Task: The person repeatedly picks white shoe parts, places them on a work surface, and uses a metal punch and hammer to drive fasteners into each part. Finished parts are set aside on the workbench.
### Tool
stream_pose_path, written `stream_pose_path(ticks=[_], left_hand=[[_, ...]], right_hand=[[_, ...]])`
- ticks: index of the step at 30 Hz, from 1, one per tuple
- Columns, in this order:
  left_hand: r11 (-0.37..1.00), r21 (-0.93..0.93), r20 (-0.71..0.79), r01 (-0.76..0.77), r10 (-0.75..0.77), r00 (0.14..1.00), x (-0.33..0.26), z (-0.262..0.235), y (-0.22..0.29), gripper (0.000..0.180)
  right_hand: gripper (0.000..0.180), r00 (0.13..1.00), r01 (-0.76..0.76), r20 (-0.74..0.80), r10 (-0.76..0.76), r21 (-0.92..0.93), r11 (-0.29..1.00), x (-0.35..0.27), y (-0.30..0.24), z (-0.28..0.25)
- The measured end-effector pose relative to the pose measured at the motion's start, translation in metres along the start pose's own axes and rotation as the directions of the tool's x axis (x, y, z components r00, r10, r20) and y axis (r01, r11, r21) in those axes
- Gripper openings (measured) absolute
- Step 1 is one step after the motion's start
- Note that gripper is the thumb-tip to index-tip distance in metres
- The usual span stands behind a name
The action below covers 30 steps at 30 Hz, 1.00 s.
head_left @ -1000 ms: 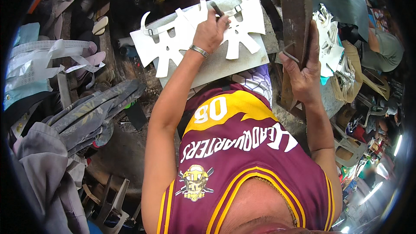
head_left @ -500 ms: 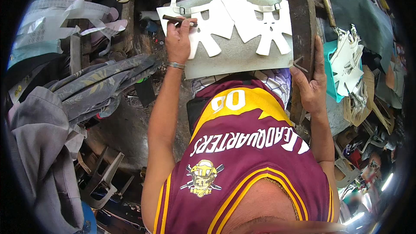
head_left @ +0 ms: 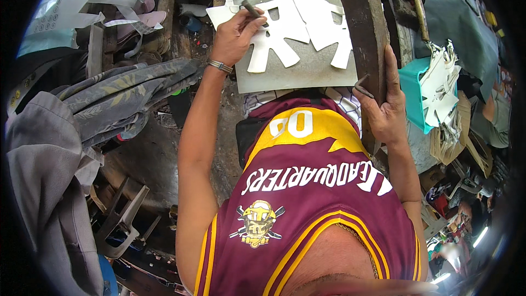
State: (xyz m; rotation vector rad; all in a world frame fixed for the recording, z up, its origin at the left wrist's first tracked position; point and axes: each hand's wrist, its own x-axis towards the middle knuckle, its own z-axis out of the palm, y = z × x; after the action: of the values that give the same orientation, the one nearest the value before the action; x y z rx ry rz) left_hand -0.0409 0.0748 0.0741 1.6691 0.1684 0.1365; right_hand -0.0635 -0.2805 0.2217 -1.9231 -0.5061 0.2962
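Now, left hand (head_left: 233,35): closed on a dark pen (head_left: 253,11), over the grey board (head_left: 298,71).
Right hand (head_left: 383,112): clamped on the beam (head_left: 359,38), right of the board.
White cut-outs (head_left: 285,27): laid on the board.
Risk: cut-outs may be shifted by the wrist, lines spoiled.

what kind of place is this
Probably a small, cluttered craft workshop, perhaps for shoemaking. The left hand holds a dark tool over white cut-out pieces on a grey board; more cut pieces are stacked at right.
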Motion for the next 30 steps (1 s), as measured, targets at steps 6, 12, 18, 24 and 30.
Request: stream_pose_path(ticks=[6,12,18,24,30], left_hand=[[0.996,0.086,0.064,-0.028,0.023,0.998,0.006,0.002,-0.006,0.025],[0.988,0.147,0.094,-0.049,0.035,0.995,0.011,0.002,-0.01,0.028],[0.983,0.171,0.114,-0.059,0.039,0.993,0.012,0.0,-0.009,0.026],[0.982,0.177,0.118,-0.063,0.042,0.992,0.013,0.001,-0.008,0.026],[0.98,0.188,0.133,-0.07,0.045,0.99,0.013,0.0,-0.008,0.026]], right_hand=[[0.102,0.999,-0.035,0.035,0.035,0.011,0.999,-0.001,0.001,0.004],[0.101,0.999,-0.028,0.035,0.028,0.005,1.0,-0.001,-0.001,0.008],[0.099,0.998,-0.038,0.041,0.038,0.012,0.999,-0.001,-0.001,0.01],[0.101,0.996,-0.027,0.08,0.029,-0.021,0.999,-0.001,0.002,0.01],[0.1,0.995,-0.012,0.097,0.017,-0.058,0.998,0.001,0.003,0.011]])
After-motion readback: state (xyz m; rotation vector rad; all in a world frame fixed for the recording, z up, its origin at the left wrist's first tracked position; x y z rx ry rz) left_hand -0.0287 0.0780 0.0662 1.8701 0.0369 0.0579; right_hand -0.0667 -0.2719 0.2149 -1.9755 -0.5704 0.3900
